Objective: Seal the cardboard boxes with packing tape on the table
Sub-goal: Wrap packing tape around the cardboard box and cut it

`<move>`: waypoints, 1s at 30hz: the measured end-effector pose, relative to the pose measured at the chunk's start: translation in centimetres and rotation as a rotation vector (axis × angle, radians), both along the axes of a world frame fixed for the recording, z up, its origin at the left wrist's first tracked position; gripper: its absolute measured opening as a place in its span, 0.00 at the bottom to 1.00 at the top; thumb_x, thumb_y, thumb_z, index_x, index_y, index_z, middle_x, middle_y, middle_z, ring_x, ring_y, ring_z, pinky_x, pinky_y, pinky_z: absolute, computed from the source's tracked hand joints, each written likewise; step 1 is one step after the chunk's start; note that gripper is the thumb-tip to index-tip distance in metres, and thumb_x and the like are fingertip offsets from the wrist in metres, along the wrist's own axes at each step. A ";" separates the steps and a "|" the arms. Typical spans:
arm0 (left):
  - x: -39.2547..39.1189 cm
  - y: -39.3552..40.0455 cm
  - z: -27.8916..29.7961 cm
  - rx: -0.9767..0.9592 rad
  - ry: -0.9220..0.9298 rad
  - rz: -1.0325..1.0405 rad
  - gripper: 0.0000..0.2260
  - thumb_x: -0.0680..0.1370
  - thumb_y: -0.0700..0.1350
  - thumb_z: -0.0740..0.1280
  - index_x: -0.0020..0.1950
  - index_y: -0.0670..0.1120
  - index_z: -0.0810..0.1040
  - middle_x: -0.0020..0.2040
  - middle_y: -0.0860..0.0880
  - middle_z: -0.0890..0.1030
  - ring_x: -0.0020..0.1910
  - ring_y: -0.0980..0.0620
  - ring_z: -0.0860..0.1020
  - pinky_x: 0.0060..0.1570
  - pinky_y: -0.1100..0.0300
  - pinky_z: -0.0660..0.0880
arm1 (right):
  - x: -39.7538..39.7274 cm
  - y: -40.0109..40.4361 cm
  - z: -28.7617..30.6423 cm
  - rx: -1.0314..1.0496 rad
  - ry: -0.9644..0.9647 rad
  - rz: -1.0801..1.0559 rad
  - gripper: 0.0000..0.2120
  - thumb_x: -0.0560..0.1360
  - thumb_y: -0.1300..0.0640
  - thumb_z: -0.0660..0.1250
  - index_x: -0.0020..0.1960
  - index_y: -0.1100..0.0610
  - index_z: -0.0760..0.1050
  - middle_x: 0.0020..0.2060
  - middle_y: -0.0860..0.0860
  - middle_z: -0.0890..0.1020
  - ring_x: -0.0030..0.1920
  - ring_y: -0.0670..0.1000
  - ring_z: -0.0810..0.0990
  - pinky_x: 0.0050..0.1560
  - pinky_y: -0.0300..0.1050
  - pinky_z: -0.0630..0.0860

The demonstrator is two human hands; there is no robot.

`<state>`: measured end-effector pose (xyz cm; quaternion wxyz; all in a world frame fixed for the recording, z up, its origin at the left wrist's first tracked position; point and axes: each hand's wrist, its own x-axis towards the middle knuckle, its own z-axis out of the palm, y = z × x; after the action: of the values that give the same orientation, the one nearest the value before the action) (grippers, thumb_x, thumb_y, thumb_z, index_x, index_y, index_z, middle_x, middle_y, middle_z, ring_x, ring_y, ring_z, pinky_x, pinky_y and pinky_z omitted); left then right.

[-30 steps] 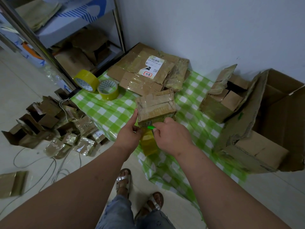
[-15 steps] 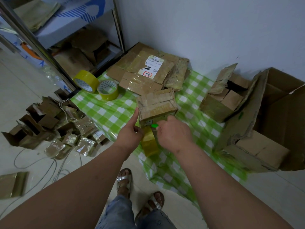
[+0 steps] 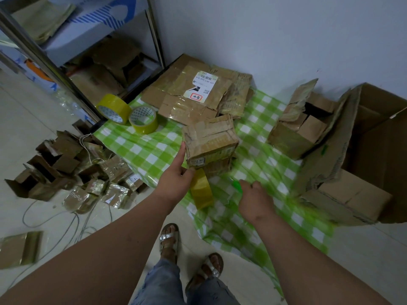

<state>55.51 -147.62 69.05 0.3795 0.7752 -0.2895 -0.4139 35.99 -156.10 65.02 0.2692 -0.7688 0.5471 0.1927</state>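
Note:
A small taped cardboard box (image 3: 210,140) stands on the green checked tablecloth (image 3: 143,150) near the table's front edge. My left hand (image 3: 176,180) touches the box's left side with its thumb, while its fingers hold a yellow tape roll (image 3: 200,191) that hangs just below the box's front. My right hand (image 3: 255,200) is off to the right of the roll, apart from the box, and grips a small green cutter (image 3: 236,186); this hand is blurred.
Two more tape rolls (image 3: 114,107) (image 3: 143,119) lie at the table's back left beside flattened labelled cardboard (image 3: 193,93). An open box (image 3: 299,128) and a large torn carton (image 3: 363,155) fill the right. Small boxes (image 3: 66,166) and cables litter the floor at left.
My right hand has pulled away from the box's front, down and to the right, with the green cutter. My left hand stays at the box and roll.

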 end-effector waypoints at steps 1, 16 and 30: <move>0.0 0.0 0.0 -0.001 -0.007 0.010 0.29 0.82 0.52 0.62 0.73 0.75 0.51 0.41 0.40 0.74 0.42 0.39 0.76 0.54 0.42 0.75 | -0.1 0.2 0.0 -0.017 0.044 0.026 0.30 0.79 0.59 0.55 0.79 0.48 0.54 0.71 0.54 0.64 0.69 0.58 0.65 0.67 0.54 0.65; 0.2 -0.3 0.4 0.045 -0.158 0.077 0.23 0.80 0.62 0.60 0.73 0.72 0.56 0.38 0.47 0.82 0.41 0.52 0.81 0.43 0.57 0.77 | 5.9 -3.8 5.5 -0.412 -0.587 -0.109 0.28 0.77 0.45 0.61 0.76 0.47 0.62 0.77 0.53 0.58 0.76 0.57 0.56 0.73 0.58 0.56; 0.7 -0.9 -0.9 0.012 -0.177 0.078 0.23 0.81 0.50 0.64 0.71 0.71 0.60 0.34 0.48 0.82 0.38 0.48 0.82 0.45 0.49 0.80 | 6.3 -4.1 3.3 -0.332 -0.576 0.014 0.32 0.72 0.40 0.71 0.72 0.49 0.70 0.78 0.51 0.56 0.74 0.56 0.62 0.73 0.58 0.63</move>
<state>56.20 -148.54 68.17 0.3635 0.8218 -0.2887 -0.3303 42.31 -160.22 68.29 0.2827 -0.8287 0.4672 -0.1226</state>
